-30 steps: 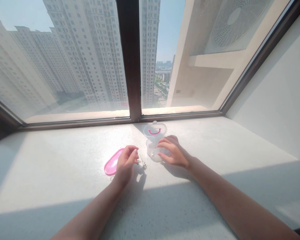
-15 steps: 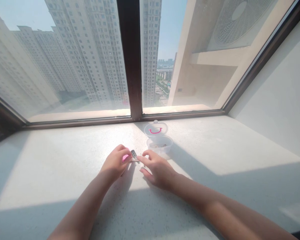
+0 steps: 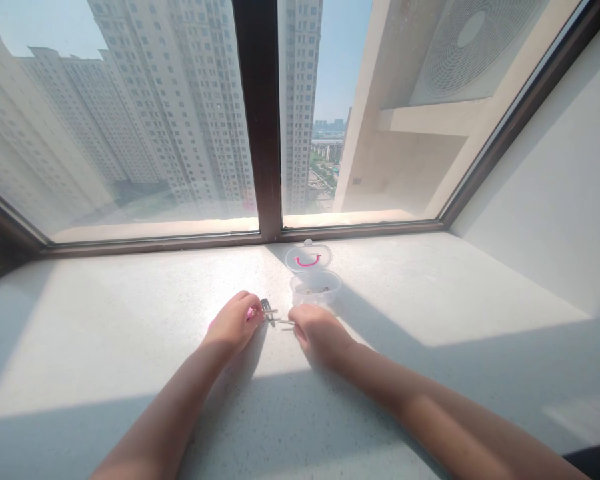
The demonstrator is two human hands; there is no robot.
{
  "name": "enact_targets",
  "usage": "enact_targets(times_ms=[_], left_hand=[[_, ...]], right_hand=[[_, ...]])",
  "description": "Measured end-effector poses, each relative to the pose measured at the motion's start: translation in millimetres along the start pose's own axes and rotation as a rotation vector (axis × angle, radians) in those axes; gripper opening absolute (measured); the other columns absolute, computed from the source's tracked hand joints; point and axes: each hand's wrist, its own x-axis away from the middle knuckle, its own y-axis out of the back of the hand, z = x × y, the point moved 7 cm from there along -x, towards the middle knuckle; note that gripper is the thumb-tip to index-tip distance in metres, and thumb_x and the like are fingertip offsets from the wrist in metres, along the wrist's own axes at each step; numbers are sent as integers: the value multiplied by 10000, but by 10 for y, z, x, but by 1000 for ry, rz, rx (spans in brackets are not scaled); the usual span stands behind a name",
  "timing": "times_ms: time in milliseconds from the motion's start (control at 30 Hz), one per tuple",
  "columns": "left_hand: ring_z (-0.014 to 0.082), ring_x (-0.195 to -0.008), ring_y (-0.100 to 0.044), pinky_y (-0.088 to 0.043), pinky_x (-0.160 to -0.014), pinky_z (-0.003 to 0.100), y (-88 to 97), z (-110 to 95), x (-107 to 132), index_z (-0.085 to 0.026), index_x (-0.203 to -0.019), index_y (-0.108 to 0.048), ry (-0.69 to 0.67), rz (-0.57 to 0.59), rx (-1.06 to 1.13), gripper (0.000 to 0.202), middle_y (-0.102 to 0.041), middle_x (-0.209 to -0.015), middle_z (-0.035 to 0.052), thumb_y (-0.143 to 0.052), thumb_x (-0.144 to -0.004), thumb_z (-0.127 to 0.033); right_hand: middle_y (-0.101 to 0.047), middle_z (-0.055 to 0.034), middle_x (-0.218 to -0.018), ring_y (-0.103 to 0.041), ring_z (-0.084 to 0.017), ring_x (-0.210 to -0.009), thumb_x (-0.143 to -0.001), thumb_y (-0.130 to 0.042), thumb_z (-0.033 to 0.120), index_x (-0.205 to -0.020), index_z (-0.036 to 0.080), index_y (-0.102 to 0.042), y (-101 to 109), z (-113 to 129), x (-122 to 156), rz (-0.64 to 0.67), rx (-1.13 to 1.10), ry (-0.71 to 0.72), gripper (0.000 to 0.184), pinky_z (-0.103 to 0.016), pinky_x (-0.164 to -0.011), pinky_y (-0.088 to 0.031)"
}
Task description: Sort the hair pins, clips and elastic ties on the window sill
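Note:
My left hand (image 3: 240,319) is closed, its fingertips round a small pink item (image 3: 251,313) that is mostly hidden. A thin light metal piece (image 3: 271,311) sticks out from those fingers to the right. Just beside them is a dark, slotted metal piece (image 3: 267,307), perhaps a hair clip; whether the hand grips it I cannot tell. My right hand (image 3: 320,332) is closed in a pinch on a slim silvery strip (image 3: 287,323), which points left toward the left hand. A small gap separates the two metal ends.
Behind my right hand stands a clear oval plastic box (image 3: 315,288), its lid (image 3: 309,259) raised, with a pink handle and a few small items inside. Both rest on a speckled white window sill (image 3: 130,320). A dark window frame (image 3: 267,133) rises behind.
My right hand has gone from loosely spread fingers to a pinch on the slim strip and shifted slightly right. The pink item is now more covered by my left hand.

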Motion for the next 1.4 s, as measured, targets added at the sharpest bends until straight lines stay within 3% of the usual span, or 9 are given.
enact_targets(times_ms=[167,300,400,533,767,967,1167,1300,1400], left_hand=[[171,-673,-554,-406,-616,269,40,12,40,-216,-786,-570,124,-21,79,97,-601,-746,-3,-560,-797,-312],[174,-716,-590,-435,-657,272,6,10,38,-215,-938,-611,136,-37,176,179,-648,-812,11,-577,-785,-302],[173,-741,-595,-443,-692,279,0,-23,29,-212,-945,-644,86,-38,152,192,-660,-878,28,-565,-790,-293],[164,-694,-582,-426,-648,269,45,-50,52,-210,-743,-631,105,-43,89,145,-647,-789,8,-548,-798,-316],[162,-650,-578,-424,-591,265,71,-86,91,-201,-716,-637,176,-55,257,166,-641,-718,-3,-589,-761,-354],[141,-570,-554,-388,-513,252,0,-52,115,-172,-741,-646,222,-10,511,227,-637,-727,24,-600,-777,-392],[124,-575,-521,-367,-530,248,80,-25,120,-152,-770,-636,252,-61,604,251,-621,-699,19,-610,-805,-400],[99,-497,-449,-331,-478,229,31,-119,144,-163,-772,-601,313,14,740,237,-548,-585,-24,-608,-810,-397],[112,-543,-501,-390,-531,241,-75,-244,183,-169,-732,-574,322,59,857,206,-562,-598,-16,-623,-796,-358]], right_hand=[[-647,-27,-797,-600,-143,-669,-788,-534,82,-1084,170,-575,25,-174,134,2,-582,-169,311,-300,-677,-469],[-619,-34,-807,-640,-162,-731,-750,-591,139,-1023,137,-587,-191,-168,213,106,-1191,-311,273,-332,-701,-513],[-620,-48,-823,-649,-178,-756,-674,-659,140,-976,117,-605,-319,-156,219,153,-1434,-435,307,-354,-715,-527],[-629,-80,-908,-662,-192,-833,-662,-690,141,-992,104,-638,-343,-165,201,249,-1538,-532,336,-331,-757,-528],[-603,-63,-929,-637,-134,-815,-686,-694,82,-1039,117,-646,-314,-217,192,361,-1711,-524,358,-223,-691,-501],[-624,-80,-958,-645,-126,-829,-711,-696,84,-1065,107,-631,-313,-202,221,440,-1667,-457,361,-244,-774,-512],[-634,-91,-994,-667,-150,-937,-729,-742,143,-1035,104,-617,-319,-210,239,449,-1701,-493,333,-221,-813,-514],[-658,-98,-988,-690,-160,-895,-698,-782,176,-1016,105,-611,-325,-221,259,446,-1660,-512,368,-241,-805,-526],[-681,-85,-932,-697,-179,-882,-670,-805,201,-977,112,-615,-313,-213,267,456,-1613,-502,372,-269,-788,-537]])
